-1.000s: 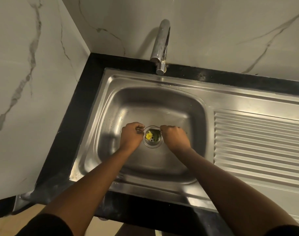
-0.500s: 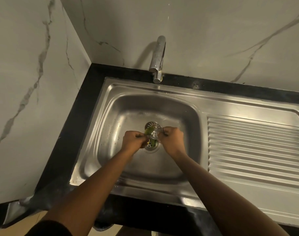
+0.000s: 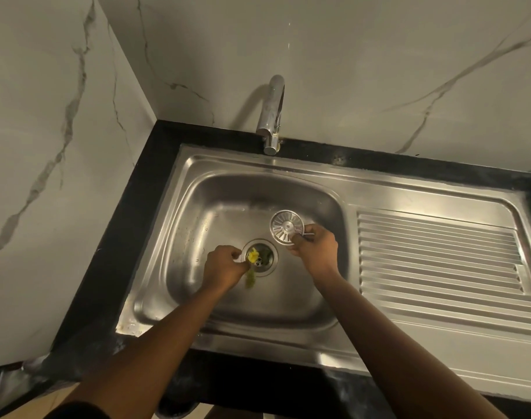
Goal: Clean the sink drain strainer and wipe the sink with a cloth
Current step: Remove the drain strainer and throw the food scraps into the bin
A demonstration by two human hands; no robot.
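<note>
Item: stainless-steel sink (image 3: 194,300) with ribbed drainboard (image 3: 439,261) on the right, set in a black stone counter (image 3: 131,225).

Edges: the counter's left and far sides meet white marble-veined walls (image 3: 46,146). A chrome tap (image 3: 271,116) overhangs the basin's far rim. Open basin floor lies left of, near and far from the hands.

Strainer: the round slotted metal strainer disc (image 3: 286,226) is held clear of the round drain opening (image 3: 265,260), to its far right. The right hand (image 3: 314,247) pinches its near edge with curled fingers.

Left hand (image 3: 224,267): rests at the drain's left rim, fingers curled. A yellow scrap (image 3: 252,255) and a green strand (image 3: 250,278) sit beside it; whether it grips them cannot be told.

Change: half a second ago both hands held the strainer together over the drain; now only the right has it, and the drain is uncovered.
</note>
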